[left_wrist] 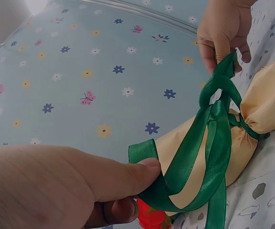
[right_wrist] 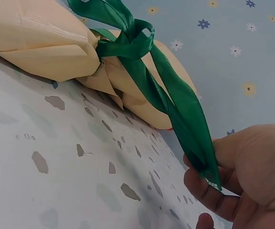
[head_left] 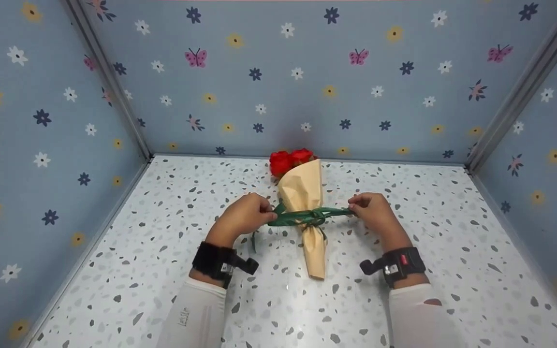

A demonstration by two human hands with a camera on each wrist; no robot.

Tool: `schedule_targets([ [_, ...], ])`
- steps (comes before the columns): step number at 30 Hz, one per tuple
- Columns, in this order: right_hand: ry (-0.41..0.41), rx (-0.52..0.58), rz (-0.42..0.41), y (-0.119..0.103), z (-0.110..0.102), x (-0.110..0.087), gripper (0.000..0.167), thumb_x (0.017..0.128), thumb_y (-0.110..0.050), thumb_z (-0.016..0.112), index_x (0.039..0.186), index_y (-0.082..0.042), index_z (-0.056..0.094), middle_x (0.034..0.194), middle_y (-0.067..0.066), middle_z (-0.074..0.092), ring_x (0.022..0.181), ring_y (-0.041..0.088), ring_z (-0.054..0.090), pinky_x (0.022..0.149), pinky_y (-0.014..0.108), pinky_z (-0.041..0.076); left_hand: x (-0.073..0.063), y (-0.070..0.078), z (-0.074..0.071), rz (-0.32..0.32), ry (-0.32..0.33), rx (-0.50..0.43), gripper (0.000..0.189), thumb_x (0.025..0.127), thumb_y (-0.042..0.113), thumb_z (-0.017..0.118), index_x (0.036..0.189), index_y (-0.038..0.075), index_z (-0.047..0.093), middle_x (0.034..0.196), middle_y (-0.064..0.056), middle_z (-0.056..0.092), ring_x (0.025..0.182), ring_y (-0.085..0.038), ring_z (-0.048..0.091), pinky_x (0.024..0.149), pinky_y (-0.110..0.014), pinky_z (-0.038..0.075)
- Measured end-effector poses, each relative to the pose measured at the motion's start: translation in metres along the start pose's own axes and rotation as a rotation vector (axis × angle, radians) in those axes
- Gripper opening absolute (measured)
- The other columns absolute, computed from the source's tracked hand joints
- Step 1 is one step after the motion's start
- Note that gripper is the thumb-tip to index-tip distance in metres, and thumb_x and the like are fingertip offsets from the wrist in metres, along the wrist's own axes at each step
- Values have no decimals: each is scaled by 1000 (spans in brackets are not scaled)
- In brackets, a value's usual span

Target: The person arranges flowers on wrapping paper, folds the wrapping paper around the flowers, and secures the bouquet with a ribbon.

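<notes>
A bouquet of red flowers (head_left: 282, 163) in tan wrapping paper (head_left: 302, 186) lies on the speckled table, blooms toward the back wall. Round its narrow waist runs a green ribbon (left_wrist: 218, 143), with a loose knot standing above the paper. My left hand (head_left: 247, 214) pinches a loop of the ribbon between thumb and fingers, to the left of the bouquet. On the other side, my right hand (head_left: 374, 210) pinches the ribbon's opposite part near a cut end. Between both hands the ribbon is stretched across the bouquet. One loose tail hangs below my left hand.
The speckled white tabletop (head_left: 128, 270) is bounded by blue patterned panels at the back (head_left: 278, 96), left and right. Metal posts (head_left: 109, 77) stand at the corners. Each wrist wears a black strap (head_left: 215, 261) with a small protruding arm.
</notes>
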State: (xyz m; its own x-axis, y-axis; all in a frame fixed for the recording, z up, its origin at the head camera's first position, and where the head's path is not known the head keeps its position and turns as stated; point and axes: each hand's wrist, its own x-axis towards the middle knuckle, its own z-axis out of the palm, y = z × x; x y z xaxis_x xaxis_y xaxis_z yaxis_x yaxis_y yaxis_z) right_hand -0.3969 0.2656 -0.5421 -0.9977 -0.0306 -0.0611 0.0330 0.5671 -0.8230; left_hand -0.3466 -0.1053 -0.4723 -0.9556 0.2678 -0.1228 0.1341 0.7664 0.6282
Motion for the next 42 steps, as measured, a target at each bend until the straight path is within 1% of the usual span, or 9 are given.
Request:
schedule_targets([
  [3,-17,-24,20,4,-4,-1,24,109,-14,75,129,-3,81,124,15,83,105,19,76,89,29,58,1,-1,0,-2,3,6,19,108,26,79,94,13,83,91,0,76,78,-17,62,70,-33,50],
  [10,-51,-59,37,12,-18,-5,29,111,-19,72,135,-3,79,132,18,81,119,29,74,104,42,57,3,-6,1,-5,-11,14,19,108,27,79,96,13,84,91,0,76,78,-17,63,70,-33,51],
  [16,-58,-128,89,19,-33,-9,32,110,-21,75,137,-3,78,122,16,77,104,24,69,89,34,53,3,-12,0,15,-6,12,23,108,26,78,92,10,82,82,2,68,72,-17,57,66,-33,47],
  [21,-68,-165,145,28,-44,-10,32,110,-20,75,138,-5,77,120,16,75,94,19,67,78,31,53,2,-14,-1,5,-8,12,23,108,26,79,92,11,82,84,2,71,74,-16,59,67,-32,48],
  [25,-61,-195,160,34,-52,-12,29,108,-18,75,134,-4,77,117,15,73,95,22,66,81,34,53,3,-16,-1,-16,-23,23,24,108,26,78,92,8,83,79,3,67,71,-16,57,64,-31,46],
  [28,-57,-205,158,37,-58,-15,28,108,-17,73,132,-3,78,124,19,73,104,27,66,90,39,52,4,-18,0,-20,-39,30,26,108,26,78,92,6,83,75,4,62,68,-15,54,62,-31,44],
  [32,-50,-222,162,40,-65,-18,30,106,-17,72,131,-2,78,138,24,71,112,31,64,97,43,51,6,-21,1,-29,-54,50,25,108,27,78,94,8,85,75,6,63,69,-14,55,62,-31,45],
  [40,-81,-211,209,44,-77,-22,34,107,-22,72,136,-3,74,126,16,71,109,28,62,90,38,47,7,-23,3,-77,-63,93,21,106,28,81,96,11,87,84,3,72,73,-15,59,64,-31,47],
  [42,-81,-209,223,45,-79,-22,34,107,-22,73,135,-4,73,119,13,72,103,26,64,86,37,48,6,-23,4,-90,-71,100,20,106,28,82,97,11,87,89,0,76,74,-15,60,64,-31,47],
])
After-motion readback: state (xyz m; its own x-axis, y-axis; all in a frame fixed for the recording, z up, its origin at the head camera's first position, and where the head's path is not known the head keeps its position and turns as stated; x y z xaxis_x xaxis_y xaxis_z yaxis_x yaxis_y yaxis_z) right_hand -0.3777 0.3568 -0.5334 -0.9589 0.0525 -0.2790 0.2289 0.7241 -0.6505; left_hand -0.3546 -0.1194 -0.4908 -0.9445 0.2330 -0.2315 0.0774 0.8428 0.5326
